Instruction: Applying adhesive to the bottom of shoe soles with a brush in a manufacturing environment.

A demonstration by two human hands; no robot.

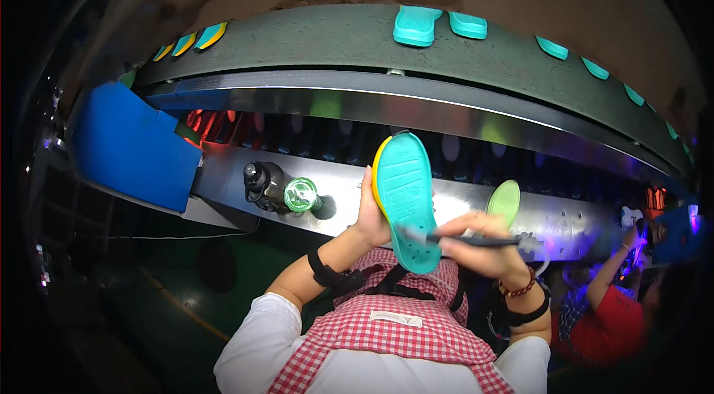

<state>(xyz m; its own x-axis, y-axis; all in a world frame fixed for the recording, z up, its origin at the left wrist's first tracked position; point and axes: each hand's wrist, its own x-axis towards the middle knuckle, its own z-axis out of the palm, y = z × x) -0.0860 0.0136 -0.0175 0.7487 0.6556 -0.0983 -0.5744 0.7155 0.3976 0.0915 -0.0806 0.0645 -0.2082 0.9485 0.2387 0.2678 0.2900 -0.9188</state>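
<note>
My left hand (pixel 370 209) grips a turquoise shoe sole (pixel 405 182) with a yellow edge along its left side. The sole is tilted up in front of my apron, its inner face toward me. Fingers of my right hand (pixel 482 239) are closed around a brush (pixel 497 242) with a dark handle. Its bristles, blurred, lie against the lower end of the sole, where several small holes show. A pale green sole-shaped piece (pixel 504 202) lies on the metal ledge beyond my right hand.
A green container (pixel 300 194) and a dark bottle (pixel 264 186) stand left on the metal ledge (pixel 227 174). Beyond runs a conveyor belt (pixel 312 44) carrying several turquoise soles (pixel 415 26). A blue housing (pixel 126 145) is at left; a person in red (pixel 610 323) works at right.
</note>
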